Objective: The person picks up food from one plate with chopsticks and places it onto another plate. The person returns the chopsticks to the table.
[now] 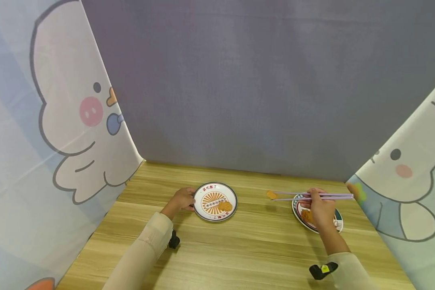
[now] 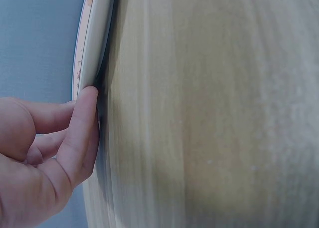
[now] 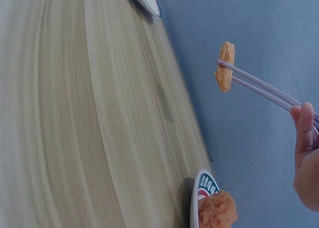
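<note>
My left hand [image 1: 183,198] pinches the left rim of a white plate [image 1: 233,195] with an orange sunburst print; the left wrist view shows fingertips at the plate's edge [image 2: 97,43]. On that plate lies a golden fried piece [image 1: 225,206]. My right hand [image 1: 322,209] grips pale purple chopsticks [image 1: 338,196], level above a second plate [image 1: 297,208]. Between the chopstick tips a flat, golden nugget-like piece [image 3: 225,78] is held in the air, left of the second plate. A browner, crumbly fried piece [image 3: 217,210] sits on that second plate, partly hidden by my hand in the head view.
Both plates stand on a wood-grain table [image 1: 253,241], with bare tabletop between them. A grey cloth wall [image 1: 239,88] rises behind the table. Cartoon-printed cloths [image 1: 69,141] close off both sides. Black camera mounts [image 1: 322,270] sit at both wrists.
</note>
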`<control>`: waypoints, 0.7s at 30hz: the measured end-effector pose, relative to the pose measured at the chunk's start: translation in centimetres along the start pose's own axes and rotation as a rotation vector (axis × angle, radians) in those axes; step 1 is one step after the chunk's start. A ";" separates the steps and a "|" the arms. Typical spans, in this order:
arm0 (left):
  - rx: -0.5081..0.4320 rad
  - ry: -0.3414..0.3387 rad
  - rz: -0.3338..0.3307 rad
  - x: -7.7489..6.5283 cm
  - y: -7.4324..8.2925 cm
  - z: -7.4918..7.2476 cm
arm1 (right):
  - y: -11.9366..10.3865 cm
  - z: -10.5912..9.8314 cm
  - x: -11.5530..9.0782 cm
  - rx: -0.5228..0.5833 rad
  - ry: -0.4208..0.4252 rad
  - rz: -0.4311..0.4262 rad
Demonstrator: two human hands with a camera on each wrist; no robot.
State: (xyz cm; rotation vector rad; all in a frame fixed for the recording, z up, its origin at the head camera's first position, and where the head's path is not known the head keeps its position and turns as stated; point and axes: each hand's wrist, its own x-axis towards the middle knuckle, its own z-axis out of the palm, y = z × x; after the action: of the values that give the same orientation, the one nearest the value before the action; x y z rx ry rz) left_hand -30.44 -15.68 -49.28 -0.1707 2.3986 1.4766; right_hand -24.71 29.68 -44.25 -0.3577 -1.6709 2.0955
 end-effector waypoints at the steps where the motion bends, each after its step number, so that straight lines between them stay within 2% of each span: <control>1: -0.002 0.001 -0.001 0.0 0.0 0.0 | 0.0 0.1 -0.1 -0.008 -0.002 0.003; 13: -0.030 0.002 0.012 0.1 -0.2 0.1 | 0.8 1.4 -0.2 -0.036 -0.025 0.004; 21: -0.036 -0.004 0.008 0.1 -0.3 0.0 | 1.2 2.5 -0.5 0.001 -0.001 0.011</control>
State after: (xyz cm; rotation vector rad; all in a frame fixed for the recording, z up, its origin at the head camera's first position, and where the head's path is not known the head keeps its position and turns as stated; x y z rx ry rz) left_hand -30.49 -15.76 -49.56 -0.1664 2.3735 1.5224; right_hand -25.65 27.10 -44.82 -0.3665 -1.6717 2.1048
